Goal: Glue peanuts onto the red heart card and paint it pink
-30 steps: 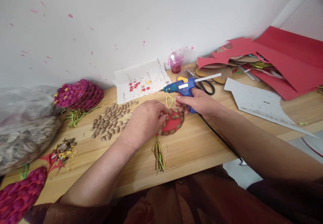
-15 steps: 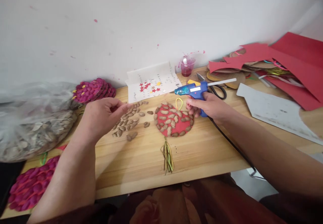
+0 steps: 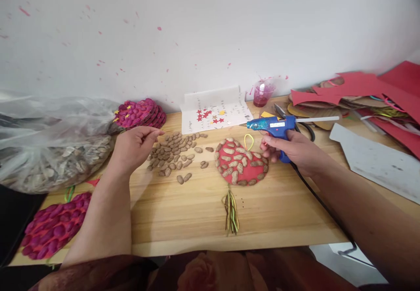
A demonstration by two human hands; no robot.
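Meanwhile, at a wooden worktop (image 3: 183, 221), a crafter's right hand (image 3: 297, 149) wraps its fingers around a blue glue gun (image 3: 272, 125), nozzle pointing left. The left hand (image 3: 133, 149) hovers beside loose peanuts (image 3: 172, 144), thumb and fingertips close together; whether they pinch anything cannot be told. Between the hands lies a peanut-studded red disc (image 3: 248, 172), its tassel (image 3: 232, 214) pointing toward the worktop's near edge.

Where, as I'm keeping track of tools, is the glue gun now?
In the head view, the glue gun is right of centre, held in the right hand, with the peanut-studded red disc below left and scissors just behind it.
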